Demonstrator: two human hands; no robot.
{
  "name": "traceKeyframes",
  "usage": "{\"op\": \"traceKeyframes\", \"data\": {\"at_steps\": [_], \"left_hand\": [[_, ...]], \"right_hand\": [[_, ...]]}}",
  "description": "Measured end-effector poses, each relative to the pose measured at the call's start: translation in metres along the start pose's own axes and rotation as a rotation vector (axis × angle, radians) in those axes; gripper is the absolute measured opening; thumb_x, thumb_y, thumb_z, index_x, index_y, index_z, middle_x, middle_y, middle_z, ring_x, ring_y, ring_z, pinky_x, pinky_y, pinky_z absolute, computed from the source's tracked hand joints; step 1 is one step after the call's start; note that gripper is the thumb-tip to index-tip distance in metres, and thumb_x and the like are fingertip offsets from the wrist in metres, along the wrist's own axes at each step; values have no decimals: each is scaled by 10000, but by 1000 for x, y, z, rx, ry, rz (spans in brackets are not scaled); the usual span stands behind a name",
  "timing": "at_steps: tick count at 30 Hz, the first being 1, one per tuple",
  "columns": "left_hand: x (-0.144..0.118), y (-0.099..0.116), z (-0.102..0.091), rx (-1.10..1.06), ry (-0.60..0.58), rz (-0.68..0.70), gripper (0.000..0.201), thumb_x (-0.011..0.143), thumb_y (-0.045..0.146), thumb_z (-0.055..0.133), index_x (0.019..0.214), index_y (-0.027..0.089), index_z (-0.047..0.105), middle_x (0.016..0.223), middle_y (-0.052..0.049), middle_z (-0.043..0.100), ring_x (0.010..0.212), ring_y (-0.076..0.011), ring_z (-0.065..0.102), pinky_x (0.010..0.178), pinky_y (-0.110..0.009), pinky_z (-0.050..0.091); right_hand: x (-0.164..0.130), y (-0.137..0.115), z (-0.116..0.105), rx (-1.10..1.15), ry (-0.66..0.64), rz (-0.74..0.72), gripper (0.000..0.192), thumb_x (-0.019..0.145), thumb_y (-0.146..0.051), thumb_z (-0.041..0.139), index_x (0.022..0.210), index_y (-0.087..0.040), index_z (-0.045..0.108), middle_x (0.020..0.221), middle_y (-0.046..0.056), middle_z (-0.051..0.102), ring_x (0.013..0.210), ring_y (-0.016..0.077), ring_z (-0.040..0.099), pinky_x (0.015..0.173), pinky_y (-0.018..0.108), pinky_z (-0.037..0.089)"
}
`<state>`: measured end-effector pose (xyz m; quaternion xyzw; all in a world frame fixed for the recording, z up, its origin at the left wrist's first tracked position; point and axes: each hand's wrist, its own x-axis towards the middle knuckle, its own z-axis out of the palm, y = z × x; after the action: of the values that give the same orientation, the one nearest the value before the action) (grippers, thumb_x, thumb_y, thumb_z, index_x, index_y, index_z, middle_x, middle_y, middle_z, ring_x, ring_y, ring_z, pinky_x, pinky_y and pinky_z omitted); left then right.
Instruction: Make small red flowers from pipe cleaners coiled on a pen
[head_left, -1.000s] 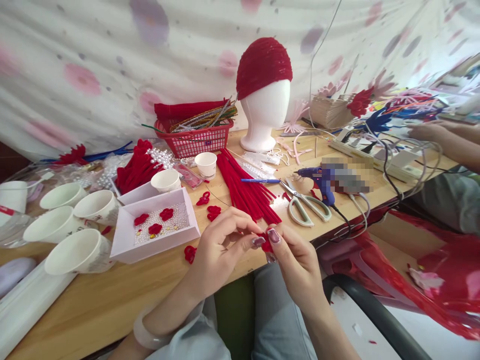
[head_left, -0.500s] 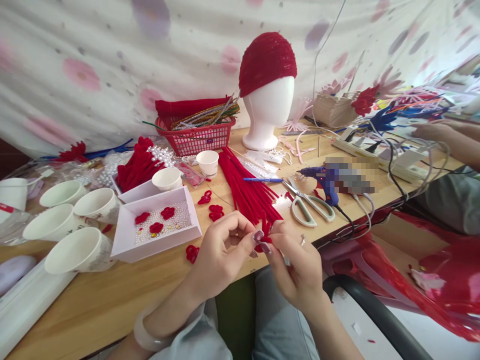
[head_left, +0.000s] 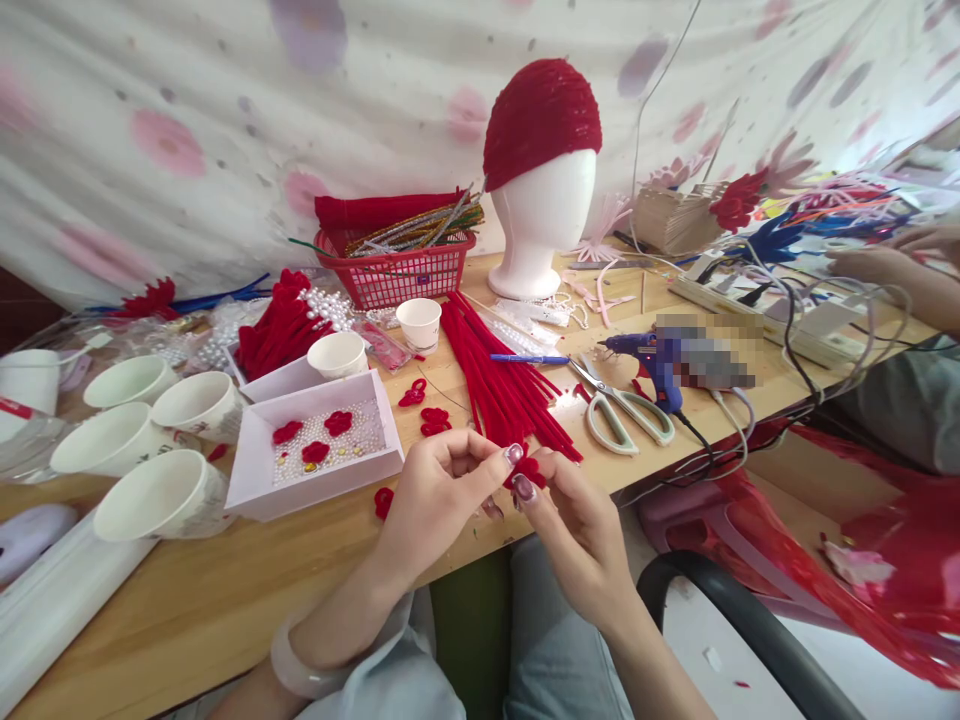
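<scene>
My left hand (head_left: 442,495) and my right hand (head_left: 574,520) meet at the near edge of the wooden table (head_left: 225,590), both pinching one small red pipe-cleaner piece (head_left: 531,470) between the fingertips. Just behind it lies a bundle of red pipe cleaners (head_left: 495,375). A white box (head_left: 319,450) with beads and three red shapes sits left of my hands. More red shapes (head_left: 431,420) lie loose on the table.
Scissors (head_left: 622,410) and a blue glue gun (head_left: 645,360) lie to the right. A foam head with a red cap (head_left: 540,180) and a red basket (head_left: 394,265) stand behind. Several white paper cups (head_left: 161,490) crowd the left. Another person's hands (head_left: 892,260) work at far right.
My hands have turned the red piece between the fingertips, and my right thumb now sits lower on it. The view has shifted slightly to the right.
</scene>
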<state>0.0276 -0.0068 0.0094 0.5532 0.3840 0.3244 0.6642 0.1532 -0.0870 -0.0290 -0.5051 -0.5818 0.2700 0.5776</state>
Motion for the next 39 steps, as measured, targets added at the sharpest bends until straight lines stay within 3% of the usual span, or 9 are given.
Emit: {"op": "traceKeyframes", "data": {"at_steps": [8,11,17,22,26,30,36,39], "left_hand": [[-3,-6,1,102,50,171,238,775,287,706,616,170,572,574,35,564,498,-79,498,469,-181,430],[-1,-5,-1,29,-38,148,293,796,354,722,618,166,584,573,28,563,518,-88,517,502,-192,455],[5,-9,-2,-271,-190,-21,380,761,493,768,649,139,689,541,2,596,476,-84,510,483,-208,433],[3,-9,-2,-259,-223,1,342,820,451,728,664,146,740,568,-15,632,513,-100,550,524,-228,432],[1,-5,-1,-244,-272,44,180,769,341,798,766,162,784,657,-15,657,619,-121,602,598,-238,463],[1,-5,-1,-343,-324,46,152,736,293,825,737,152,767,674,-8,643,656,-134,625,674,-267,494],[3,-11,-2,-396,-249,-17,198,778,327,783,724,143,738,609,-8,647,558,-111,584,581,-254,434],[3,-10,1,-415,-220,12,228,762,323,801,660,142,708,589,5,626,532,-105,576,555,-248,436]], "right_hand": [[5,2,-3,-267,58,-75,108,961,-166,518,872,-201,569,760,1,574,702,157,545,650,272,412],[7,0,-6,-116,19,-7,148,981,-209,528,844,-210,583,747,-6,569,717,156,557,668,267,427],[6,-11,-8,208,-72,110,262,1021,-283,492,843,-210,670,774,21,652,733,164,600,696,273,477],[6,-14,-6,217,-63,156,290,1004,-313,525,807,-191,699,747,36,675,693,167,596,654,275,490],[8,-12,-7,156,4,143,319,974,-320,576,700,-181,665,640,13,616,605,145,553,568,251,439],[10,-9,-9,197,38,150,329,948,-336,613,662,-177,649,601,3,597,566,131,527,539,242,414],[14,-12,-6,219,-45,198,291,959,-341,600,741,-181,707,639,13,633,616,145,574,576,252,442],[15,-14,-2,178,9,176,318,951,-338,611,690,-176,691,637,18,640,616,148,572,577,258,435]]}}
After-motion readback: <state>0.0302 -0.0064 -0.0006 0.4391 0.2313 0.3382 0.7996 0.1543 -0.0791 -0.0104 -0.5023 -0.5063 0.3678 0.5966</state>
